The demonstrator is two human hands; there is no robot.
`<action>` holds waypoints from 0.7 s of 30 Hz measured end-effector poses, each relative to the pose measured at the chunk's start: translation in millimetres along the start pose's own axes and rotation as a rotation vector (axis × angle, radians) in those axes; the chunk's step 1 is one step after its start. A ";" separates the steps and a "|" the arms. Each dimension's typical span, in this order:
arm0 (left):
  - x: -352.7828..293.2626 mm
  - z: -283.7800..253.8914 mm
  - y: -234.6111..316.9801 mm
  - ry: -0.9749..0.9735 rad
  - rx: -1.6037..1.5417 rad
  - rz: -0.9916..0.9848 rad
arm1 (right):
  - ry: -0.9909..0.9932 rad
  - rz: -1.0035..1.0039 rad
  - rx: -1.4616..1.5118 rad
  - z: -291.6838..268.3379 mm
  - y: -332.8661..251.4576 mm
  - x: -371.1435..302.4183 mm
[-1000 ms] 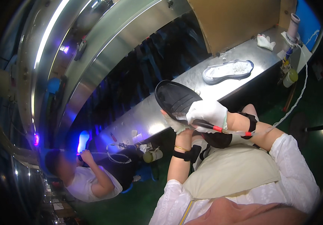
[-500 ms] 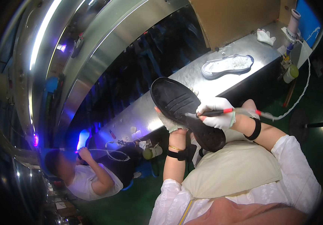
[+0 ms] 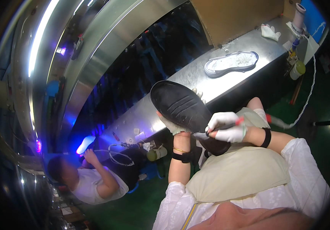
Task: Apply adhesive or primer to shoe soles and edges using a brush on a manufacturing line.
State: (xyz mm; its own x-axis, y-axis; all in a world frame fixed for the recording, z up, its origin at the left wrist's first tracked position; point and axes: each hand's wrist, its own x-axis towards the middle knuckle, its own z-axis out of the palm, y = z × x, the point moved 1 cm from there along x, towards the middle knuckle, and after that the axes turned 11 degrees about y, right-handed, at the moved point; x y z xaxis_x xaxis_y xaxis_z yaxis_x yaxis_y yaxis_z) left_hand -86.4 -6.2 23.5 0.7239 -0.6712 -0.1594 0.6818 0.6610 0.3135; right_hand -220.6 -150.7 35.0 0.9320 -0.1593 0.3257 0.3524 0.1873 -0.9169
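My left hand point(image 3: 175, 126), in a fingertip-less light glove, grips a black shoe upper point(image 3: 182, 102) from beneath, its underside with several ridges turned up. Fingertips show past its far edge. In my white-gloved right hand point(image 3: 228, 128) is a brush point(image 3: 201, 135) with a hose running from its back end. The brush tip lies at the right edge of the upper, near its narrower middle; whether it touches cannot be made out. A shoe sole point(image 3: 211, 71) with a grey rim and whitish inside lies on the metal bench point(image 3: 220, 90) beyond.
At the bench's far right are a white glove point(image 3: 270, 33), a pinkish tube-shaped stand point(image 3: 298, 17) and a green-white canister point(image 3: 297, 70). The hose point(image 3: 306, 101) loops down there. A cardboard panel point(image 3: 241, 19) stands behind. At left, a co-worker point(image 3: 100, 178) holds a glowing sole.
My right hand and brush have shifted from the middle of the upper toward its right edge, nearer me. The hand has turned. The upper has tilted slightly.
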 end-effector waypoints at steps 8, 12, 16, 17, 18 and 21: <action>4.0 0.8 -0.2 0.309 0.101 0.186 | 0.240 0.048 -0.013 -15.0 10.6 49.0; 8.8 4.4 -4.3 0.352 0.214 0.227 | 0.152 -0.115 -0.073 -6.6 8.1 54.0; 8.4 -1.5 -6.5 0.379 0.313 0.246 | 0.088 -0.018 -0.103 -5.5 6.3 46.7; 7.5 -4.7 -5.4 0.361 0.331 0.240 | 0.149 0.213 0.067 -9.9 8.2 44.8; 5.9 -7.8 -4.9 0.260 0.320 0.228 | 0.193 0.410 0.246 -14.9 9.8 41.8; -7.8 -22.3 -11.4 0.162 0.299 0.204 | 0.325 0.366 0.173 -27.8 14.3 35.1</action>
State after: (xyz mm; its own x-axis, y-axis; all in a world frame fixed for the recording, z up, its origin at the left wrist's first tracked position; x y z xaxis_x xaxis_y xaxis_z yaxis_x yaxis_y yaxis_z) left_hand -97.4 -1.0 0.2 0.8648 -0.4587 -0.2044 0.4793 0.6323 0.6087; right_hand -185.3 -180.6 26.9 0.9321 -0.3406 -0.1229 0.0426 0.4402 -0.8969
